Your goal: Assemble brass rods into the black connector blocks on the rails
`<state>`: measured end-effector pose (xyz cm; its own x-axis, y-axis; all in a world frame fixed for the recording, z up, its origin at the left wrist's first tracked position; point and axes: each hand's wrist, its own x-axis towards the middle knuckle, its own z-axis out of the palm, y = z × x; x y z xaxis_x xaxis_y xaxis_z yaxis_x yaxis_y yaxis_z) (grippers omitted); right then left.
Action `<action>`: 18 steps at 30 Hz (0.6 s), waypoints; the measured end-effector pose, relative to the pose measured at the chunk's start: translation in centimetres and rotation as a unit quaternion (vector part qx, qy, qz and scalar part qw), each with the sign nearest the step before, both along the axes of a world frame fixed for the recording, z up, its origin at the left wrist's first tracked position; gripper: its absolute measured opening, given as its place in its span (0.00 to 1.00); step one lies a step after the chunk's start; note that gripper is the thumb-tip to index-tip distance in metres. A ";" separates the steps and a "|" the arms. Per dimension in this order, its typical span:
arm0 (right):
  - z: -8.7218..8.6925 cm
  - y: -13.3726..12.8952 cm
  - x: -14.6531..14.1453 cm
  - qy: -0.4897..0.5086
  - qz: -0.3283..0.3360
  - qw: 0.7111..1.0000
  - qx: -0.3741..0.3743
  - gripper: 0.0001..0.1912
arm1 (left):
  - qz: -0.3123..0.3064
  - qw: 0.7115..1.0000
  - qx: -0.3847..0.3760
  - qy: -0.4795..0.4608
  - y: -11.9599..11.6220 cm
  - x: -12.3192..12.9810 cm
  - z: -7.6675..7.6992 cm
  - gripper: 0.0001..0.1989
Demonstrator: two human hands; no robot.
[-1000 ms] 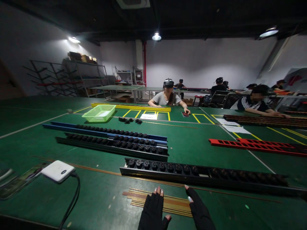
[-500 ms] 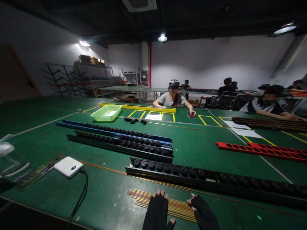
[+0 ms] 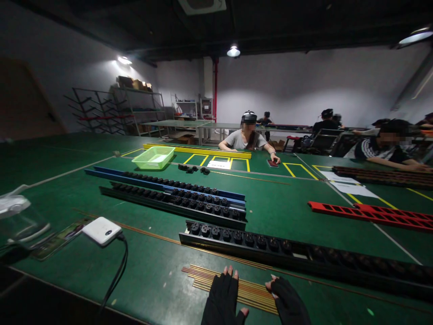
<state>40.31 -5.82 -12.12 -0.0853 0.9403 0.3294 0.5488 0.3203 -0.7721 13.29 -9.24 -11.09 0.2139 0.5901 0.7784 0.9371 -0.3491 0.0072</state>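
A flat bundle of thin brass-coloured rods [image 3: 252, 289] lies side by side on the green tabletop at the front, with a few reddish ones among them. My left hand [image 3: 225, 293], in a black fingerless glove, rests flat across the middle of the bundle, fingers stretched out and thumb apart. At the right end of the rods is my right hand [image 3: 286, 293], gloved alike, with its fingers curled in against the rod ends. Whether anything is pinched there is hidden. Just beyond both hands runs a long black rail [image 3: 237, 246] with a row of black sockets in it.
Longer thin rods [image 3: 149, 232] lie along the black rail. To the left are a white power bank [image 3: 102, 230] with a cable and a clear jug [image 3: 25, 221]. Farther back are blue rails [image 3: 108, 175], a green basket [image 3: 154, 158], red frames [image 3: 352, 212] and a seated person [image 3: 245, 137].
The view has shifted slightly, so the table's contents appear a little farther right. Both hands keep their places on the rods.
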 end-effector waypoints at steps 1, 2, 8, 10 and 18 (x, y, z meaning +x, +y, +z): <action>-0.1 0.0 0.1 -0.009 0.006 1.000 0.000 0.14 | -0.001 1.000 0.005 0.001 0.0 0.0 0.1 0.37; -0.3 0.0 0.2 -0.018 0.011 1.000 0.001 0.14 | -0.002 1.000 0.009 0.003 0.0 0.0 0.2 0.37; -1.5 0.1 0.8 -0.080 0.027 0.996 0.015 0.16 | -0.002 1.000 0.029 0.008 0.3 0.0 -0.1 0.36; -1.8 0.2 0.9 -0.112 0.031 0.993 0.023 0.18 | -0.002 0.999 0.032 0.012 0.4 0.0 -0.5 0.37; 1.3 0.7 0.3 -0.257 0.046 0.965 -0.002 0.21 | -0.006 1.000 0.023 -0.019 0.6 0.1 -1.4 0.37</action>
<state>40.62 -5.16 -10.78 -0.3192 0.9223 0.2180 0.8292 0.3832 -0.4069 13.43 -8.68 -12.45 0.1911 0.5511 0.8123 0.9320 -0.3616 0.0260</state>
